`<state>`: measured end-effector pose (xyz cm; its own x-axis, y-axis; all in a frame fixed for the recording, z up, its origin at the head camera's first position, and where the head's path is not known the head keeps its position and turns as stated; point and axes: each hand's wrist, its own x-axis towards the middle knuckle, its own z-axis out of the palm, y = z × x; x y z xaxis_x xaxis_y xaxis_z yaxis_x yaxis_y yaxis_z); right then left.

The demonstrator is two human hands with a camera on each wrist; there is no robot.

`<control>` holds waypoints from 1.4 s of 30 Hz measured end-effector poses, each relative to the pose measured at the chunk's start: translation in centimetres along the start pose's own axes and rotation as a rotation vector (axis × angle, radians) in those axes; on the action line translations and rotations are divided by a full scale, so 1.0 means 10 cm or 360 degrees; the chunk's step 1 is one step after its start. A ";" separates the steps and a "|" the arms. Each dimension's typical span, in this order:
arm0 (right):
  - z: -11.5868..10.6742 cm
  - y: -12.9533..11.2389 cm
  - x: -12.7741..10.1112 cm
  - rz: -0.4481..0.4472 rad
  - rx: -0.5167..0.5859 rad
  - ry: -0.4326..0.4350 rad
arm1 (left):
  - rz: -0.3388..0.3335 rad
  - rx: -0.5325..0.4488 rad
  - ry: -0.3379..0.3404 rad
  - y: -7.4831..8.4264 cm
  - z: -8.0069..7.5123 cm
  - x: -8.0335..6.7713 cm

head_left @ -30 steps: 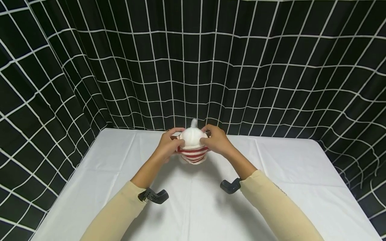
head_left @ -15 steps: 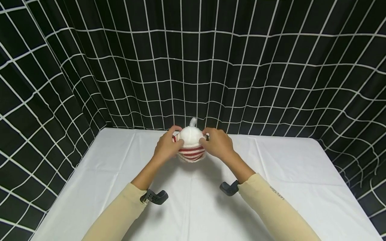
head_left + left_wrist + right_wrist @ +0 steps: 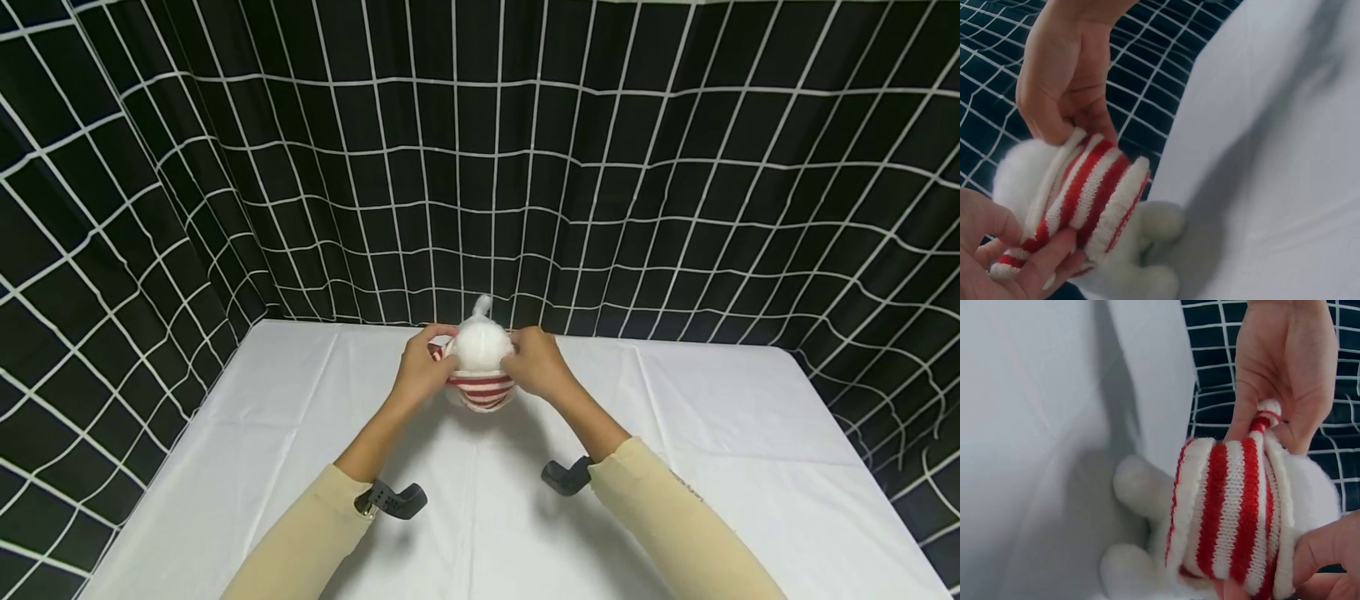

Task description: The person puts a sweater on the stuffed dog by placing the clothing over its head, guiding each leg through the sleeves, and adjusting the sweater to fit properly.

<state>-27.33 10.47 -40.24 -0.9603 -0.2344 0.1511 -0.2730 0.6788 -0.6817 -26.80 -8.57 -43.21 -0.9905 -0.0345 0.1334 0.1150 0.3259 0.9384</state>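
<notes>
A white plush toy (image 3: 480,343) with a thin upright tip on top stands near the back of the table. It wears a red-and-white striped knitted sweater (image 3: 483,392). On its left side my left hand (image 3: 420,368) pinches the sweater; in the right wrist view that hand's fingers are around a small striped sleeve (image 3: 1265,419). On the other side my right hand (image 3: 537,363) grips the sweater's white upper edge, with the thumb towards me. Two stubby white legs (image 3: 1161,221) stick out below the hem in the left wrist view. The toy's far side is hidden.
A white cloth (image 3: 472,500) with fold creases covers the table. Behind and beside it hang black curtains (image 3: 510,183) with a white grid. Dark wrist-worn devices, one on the left wrist (image 3: 397,500) and one on the right (image 3: 566,476), jut inward from beige sleeves.
Both hands have shifted their fingers slightly along the sweater's sides, and the right hand's fingertips have curled in closer. The toy stays in nearly the same place.
</notes>
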 end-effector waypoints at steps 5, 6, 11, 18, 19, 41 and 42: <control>0.01 0.02 -0.02 0.0137 0.0103 -0.0013 | -0.0061 -0.0202 0.0048 -0.07 0.03 -0.03; 0.02 0.03 -0.02 0.0192 0.0183 -0.0029 | -0.0081 -0.0258 0.0060 -0.09 0.04 -0.03; 0.08 0.12 -0.04 0.0398 0.0541 -0.0019 | -0.0150 -0.0433 0.0084 -0.17 0.08 -0.06; 0.22 0.24 -0.06 0.0503 0.0820 0.0158 | -0.0179 -0.0530 0.0115 -0.22 0.14 -0.09; 0.23 0.25 -0.06 0.0528 0.0900 0.0158 | -0.0196 -0.0545 0.0125 -0.23 0.15 -0.10; 0.31 0.52 -0.05 0.0855 0.1936 -0.0063 | -0.0512 -0.1214 -0.0005 -0.44 0.18 -0.05; 0.30 0.51 -0.06 0.0840 0.1810 -0.0025 | -0.0519 -0.1236 -0.0014 -0.44 0.18 -0.06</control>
<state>-27.98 11.97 -45.93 -0.9344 -0.1306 -0.3315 0.3558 -0.2902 -0.8884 -26.84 -8.24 -47.97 -0.9833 -0.0060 -0.1820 -0.1607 -0.4419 0.8826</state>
